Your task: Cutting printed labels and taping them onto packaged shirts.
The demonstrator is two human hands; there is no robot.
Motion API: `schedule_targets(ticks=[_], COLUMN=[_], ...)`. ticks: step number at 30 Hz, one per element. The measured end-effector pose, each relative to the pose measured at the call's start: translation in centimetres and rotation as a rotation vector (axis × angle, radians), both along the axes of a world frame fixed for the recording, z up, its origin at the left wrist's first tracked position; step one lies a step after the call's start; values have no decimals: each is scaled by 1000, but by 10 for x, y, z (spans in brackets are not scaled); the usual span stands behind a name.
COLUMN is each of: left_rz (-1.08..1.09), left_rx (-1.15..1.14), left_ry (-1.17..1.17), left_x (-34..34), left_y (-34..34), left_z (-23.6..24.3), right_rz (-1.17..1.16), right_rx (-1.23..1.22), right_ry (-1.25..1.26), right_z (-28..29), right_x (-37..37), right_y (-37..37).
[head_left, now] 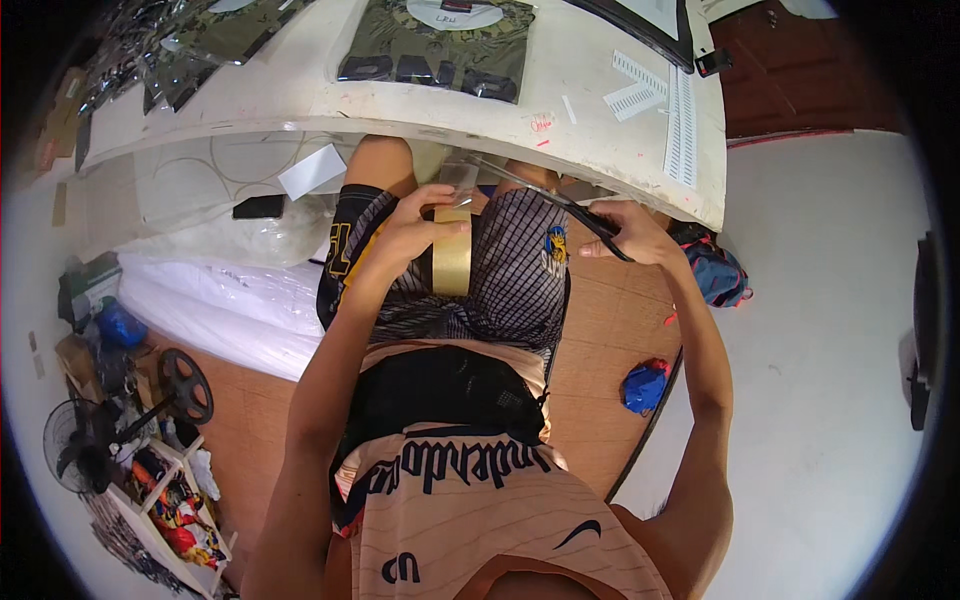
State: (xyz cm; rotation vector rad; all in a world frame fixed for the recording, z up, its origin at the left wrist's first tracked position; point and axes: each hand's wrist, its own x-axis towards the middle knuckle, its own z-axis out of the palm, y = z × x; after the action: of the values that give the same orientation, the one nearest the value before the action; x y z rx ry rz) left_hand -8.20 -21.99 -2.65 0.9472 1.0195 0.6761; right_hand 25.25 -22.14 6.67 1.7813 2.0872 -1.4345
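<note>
Above my lap, my left hand (418, 228) is closed around a roll of clear tape (452, 268), seen edge-on and yellowish. A transparent strip (458, 180) stretches from the roll toward the table edge. To the right, my right hand (632, 234) grips dark-handled scissors (572, 208). Their long metal blades point left and reach the strip just past the roll. Whether the blades have cut into it I cannot tell.
A white table (570, 120) spans the far side. On it lie a plastic-wrapped camouflage shirt (440, 50) and printed label strips (682, 125). A black phone (258, 207) rests on clear plastic at left. Blue bags (646, 386) and a fan (75, 445) stand lower down.
</note>
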Motion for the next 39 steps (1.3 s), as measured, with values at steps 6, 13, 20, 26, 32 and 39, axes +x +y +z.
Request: schedule_targets(ticks=[6,13,20,26,32,39], left_rz=[-34,-48,-61,-85,-78,-82], left_rx=[67,97,105,101,79,66], left_ry=[29,58,74,72,49,73], left_x=[1,1,3,4,4,2], left_y=[1,8,8,9,10,12], left_z=[2,-5,-4,-3,-3,-3], right_rz=[-9,5,-12,-31,35,81], right_rx=[-28,-3,29,42,77,166], right_ry=[8,22,67,62,15,20], right_z=[9,12,7,8,7,20], right_x=[-15,-20,-16,-16,-12,-14], right_y=[13,27,27,27,31,35])
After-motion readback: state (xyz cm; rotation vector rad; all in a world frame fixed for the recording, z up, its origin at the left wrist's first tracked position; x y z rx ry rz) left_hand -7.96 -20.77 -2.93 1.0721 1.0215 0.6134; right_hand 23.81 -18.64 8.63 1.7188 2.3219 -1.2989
